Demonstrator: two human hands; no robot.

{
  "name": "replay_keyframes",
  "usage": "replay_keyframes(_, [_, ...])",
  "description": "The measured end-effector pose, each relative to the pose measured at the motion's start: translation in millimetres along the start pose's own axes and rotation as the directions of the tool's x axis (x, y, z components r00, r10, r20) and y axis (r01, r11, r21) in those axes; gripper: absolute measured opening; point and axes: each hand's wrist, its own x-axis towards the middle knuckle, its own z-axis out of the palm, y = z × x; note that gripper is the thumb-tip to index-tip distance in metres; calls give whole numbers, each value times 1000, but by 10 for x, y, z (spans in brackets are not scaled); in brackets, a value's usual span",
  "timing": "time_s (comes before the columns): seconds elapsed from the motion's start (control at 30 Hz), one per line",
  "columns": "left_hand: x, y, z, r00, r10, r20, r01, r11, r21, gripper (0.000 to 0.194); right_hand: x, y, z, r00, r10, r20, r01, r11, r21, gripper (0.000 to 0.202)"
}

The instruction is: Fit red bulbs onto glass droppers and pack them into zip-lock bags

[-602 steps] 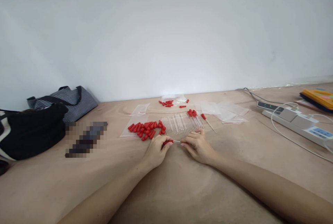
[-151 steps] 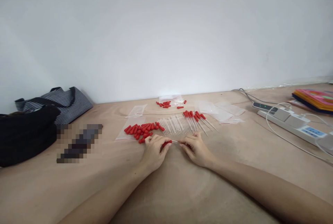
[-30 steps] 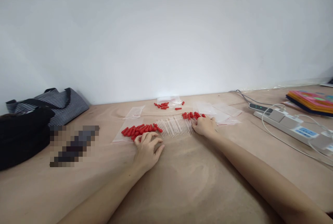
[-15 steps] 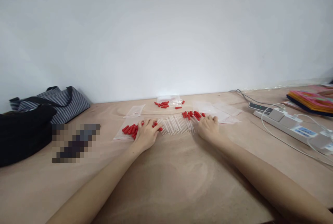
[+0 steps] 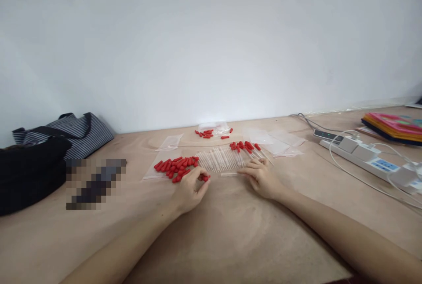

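My left hand [image 5: 191,189] pinches a red rubber dropper bulb [image 5: 205,178] between thumb and fingers. Facing it, my right hand [image 5: 262,176] is closed on one end of a clear thin dropper tube [image 5: 228,174], which points left toward the bulb with a gap between them. Left of my hands, a pile of loose red bulbs [image 5: 176,163] lies partly on a clear plastic bag [image 5: 148,173]. A row of clear tubes [image 5: 217,158] lies side by side just beyond my hands. Beyond my right hand are several tubes with red bulbs on their ends [image 5: 245,146].
More red bulbs [image 5: 207,133] lie near the wall beside a clear bag [image 5: 212,126]. Flat plastic bags [image 5: 280,141] are at the right. A power strip [image 5: 372,158] with cables and coloured sheets [image 5: 395,125] sit far right; a striped bag [image 5: 95,132] stands left.
My left hand has drawn back from the pile with a red bulb. My right hand has come nearer and now holds a tube pointing left.
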Motion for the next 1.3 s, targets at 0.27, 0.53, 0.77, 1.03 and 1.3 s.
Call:
replay_keyframes(0.27, [-165,-92,91,980,-149,133,156,987,-43,9,-13,-91,40,998,-56,-16,57,996,64,21])
replay_keyframes(0.53, [-135,-58,107,985,-115,126,107,992,68,20,33,-172,94,1000,-20,-5,20,998,63,18])
replay_keyframes(0.77, [-104,-23,140,986,-134,97,129,990,53,15,69,-255,186,997,17,-76,-6,990,139,12])
replay_keyframes(1.03, [-124,32,151,961,-260,99,262,965,-8,14,66,-405,147,997,28,-69,-14,981,195,9])
replay_keyframes(1.3, [-122,35,174,945,-308,107,322,934,-154,15,43,-405,155,996,-73,-52,84,965,250,18])
